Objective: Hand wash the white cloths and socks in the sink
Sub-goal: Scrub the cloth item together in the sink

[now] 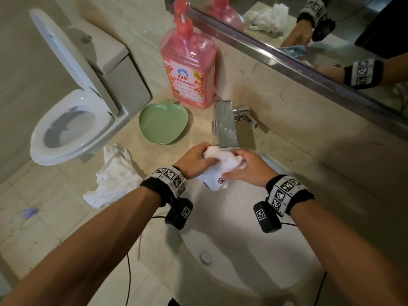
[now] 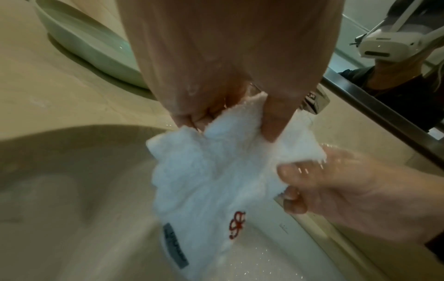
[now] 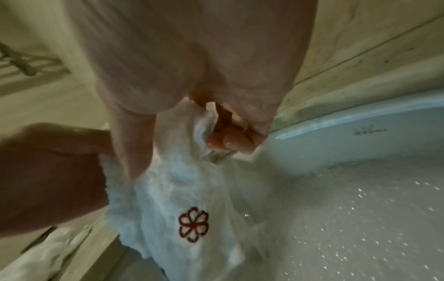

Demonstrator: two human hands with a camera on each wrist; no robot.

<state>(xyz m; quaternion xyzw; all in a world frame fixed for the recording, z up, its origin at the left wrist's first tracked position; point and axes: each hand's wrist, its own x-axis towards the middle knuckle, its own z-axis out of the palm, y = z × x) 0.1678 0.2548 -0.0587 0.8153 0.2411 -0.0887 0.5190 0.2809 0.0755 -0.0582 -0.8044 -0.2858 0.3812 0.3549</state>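
Observation:
A wet white cloth (image 1: 220, 167) with a red flower mark and a grey label hangs over the back of the sink (image 1: 231, 228), just under the faucet spout (image 1: 226, 129). My left hand (image 1: 196, 160) grips its upper left part, fingers curled into the fabric. My right hand (image 1: 245, 167) pinches the upper right part. In the left wrist view the cloth (image 2: 216, 180) bunches between my left hand (image 2: 223, 117) and my right hand (image 2: 336, 190). The right wrist view shows the flower side of the cloth (image 3: 182, 209) under my right hand (image 3: 192, 133). A second white cloth (image 1: 114, 175) lies crumpled on the counter at left.
A pink detergent pump bottle (image 1: 188, 69) and a green apple-shaped dish (image 1: 163, 123) stand on the counter behind the sink. The sink drain (image 1: 205, 257) lies near me. A toilet (image 1: 72, 120) with raised lid is at left; a mirror (image 1: 331, 29) runs along the back wall.

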